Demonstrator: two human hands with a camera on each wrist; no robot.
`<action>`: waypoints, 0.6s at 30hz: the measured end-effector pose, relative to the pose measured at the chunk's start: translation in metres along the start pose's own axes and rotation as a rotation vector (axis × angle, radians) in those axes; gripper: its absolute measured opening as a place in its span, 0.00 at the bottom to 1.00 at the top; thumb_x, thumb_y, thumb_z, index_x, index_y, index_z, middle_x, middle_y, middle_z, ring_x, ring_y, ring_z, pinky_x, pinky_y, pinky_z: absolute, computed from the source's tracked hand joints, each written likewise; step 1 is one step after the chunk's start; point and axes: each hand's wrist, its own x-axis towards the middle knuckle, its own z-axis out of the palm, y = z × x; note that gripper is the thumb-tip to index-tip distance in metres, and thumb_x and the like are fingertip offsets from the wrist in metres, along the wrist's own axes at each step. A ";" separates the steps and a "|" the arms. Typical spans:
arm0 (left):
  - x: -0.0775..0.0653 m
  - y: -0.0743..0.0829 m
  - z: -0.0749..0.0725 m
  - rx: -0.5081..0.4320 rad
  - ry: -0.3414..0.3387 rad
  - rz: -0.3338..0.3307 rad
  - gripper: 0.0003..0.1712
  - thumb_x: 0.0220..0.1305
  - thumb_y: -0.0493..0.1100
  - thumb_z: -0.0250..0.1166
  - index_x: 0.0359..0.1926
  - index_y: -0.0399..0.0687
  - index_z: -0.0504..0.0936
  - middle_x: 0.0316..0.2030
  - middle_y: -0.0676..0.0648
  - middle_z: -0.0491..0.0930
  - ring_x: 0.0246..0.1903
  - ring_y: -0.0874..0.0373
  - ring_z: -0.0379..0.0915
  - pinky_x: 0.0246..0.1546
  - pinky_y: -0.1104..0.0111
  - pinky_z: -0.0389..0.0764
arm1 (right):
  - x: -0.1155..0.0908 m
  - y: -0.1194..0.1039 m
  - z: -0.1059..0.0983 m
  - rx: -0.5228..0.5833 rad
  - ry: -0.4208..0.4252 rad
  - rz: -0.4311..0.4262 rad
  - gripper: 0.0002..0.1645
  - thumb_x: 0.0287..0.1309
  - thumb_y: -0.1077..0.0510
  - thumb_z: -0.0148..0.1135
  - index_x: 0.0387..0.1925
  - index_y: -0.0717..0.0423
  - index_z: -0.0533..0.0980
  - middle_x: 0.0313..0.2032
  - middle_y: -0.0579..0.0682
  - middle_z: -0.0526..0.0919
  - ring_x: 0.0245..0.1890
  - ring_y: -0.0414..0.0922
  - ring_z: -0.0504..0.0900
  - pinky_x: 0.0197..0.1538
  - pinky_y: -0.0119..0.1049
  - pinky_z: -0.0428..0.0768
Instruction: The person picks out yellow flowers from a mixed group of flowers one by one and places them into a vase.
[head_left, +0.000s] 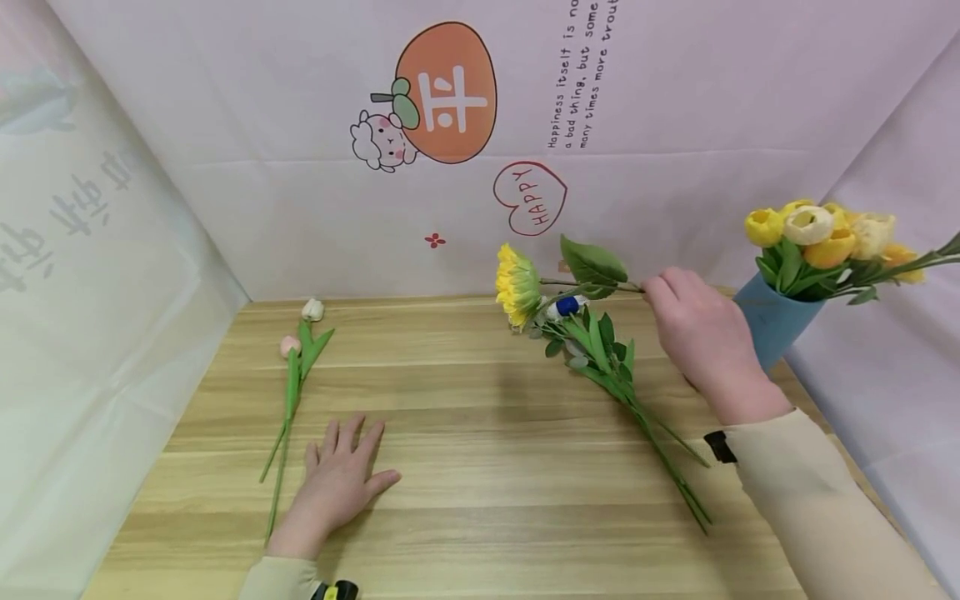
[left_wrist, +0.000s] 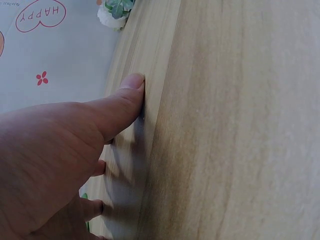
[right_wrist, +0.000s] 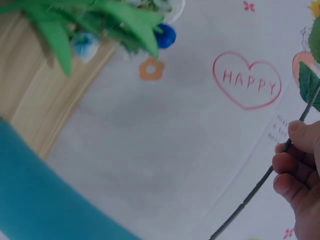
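Observation:
My right hand (head_left: 701,342) pinches the stem (right_wrist: 257,186) of a yellow artificial flower (head_left: 517,285), raised over the table's back right. Its bloom points left and green leaves (head_left: 592,262) grow behind it. In the right wrist view, thumb and fingers close round the dark stem. Under the flower lies a bunch of tulip stems and greenery (head_left: 607,358) with white and blue blooms. My left hand (head_left: 337,483) rests on the wooden table with fingers spread, holding nothing. Left of it lie a white tulip (head_left: 312,311) and a pink tulip (head_left: 289,346).
A blue vase (head_left: 780,321) stands at the back right, close to my right hand, filled with yellow, orange and cream tulips (head_left: 825,233). A printed white cloth (head_left: 300,208) hangs as a wall behind the table (head_left: 465,517) and along both sides.

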 end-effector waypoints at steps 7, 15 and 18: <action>0.000 0.001 -0.001 0.000 -0.004 -0.005 0.45 0.62 0.64 0.61 0.73 0.50 0.58 0.71 0.34 0.50 0.67 0.25 0.38 0.54 0.23 0.46 | -0.002 0.008 -0.010 -0.016 0.116 -0.041 0.04 0.61 0.74 0.56 0.38 0.69 0.75 0.31 0.60 0.77 0.28 0.57 0.76 0.22 0.50 0.77; 0.000 0.003 -0.004 -0.014 -0.008 -0.006 0.44 0.63 0.63 0.61 0.72 0.49 0.58 0.71 0.34 0.50 0.67 0.25 0.38 0.54 0.23 0.45 | -0.001 0.016 -0.014 -0.021 0.140 -0.031 0.02 0.64 0.71 0.55 0.37 0.68 0.74 0.30 0.60 0.76 0.25 0.56 0.75 0.22 0.50 0.77; 0.000 0.002 -0.002 -0.016 -0.006 -0.006 0.44 0.63 0.63 0.61 0.73 0.49 0.58 0.71 0.34 0.49 0.67 0.25 0.37 0.55 0.24 0.45 | -0.002 0.024 -0.013 -0.015 0.159 0.009 0.04 0.66 0.66 0.56 0.37 0.67 0.74 0.29 0.60 0.75 0.24 0.56 0.75 0.21 0.51 0.76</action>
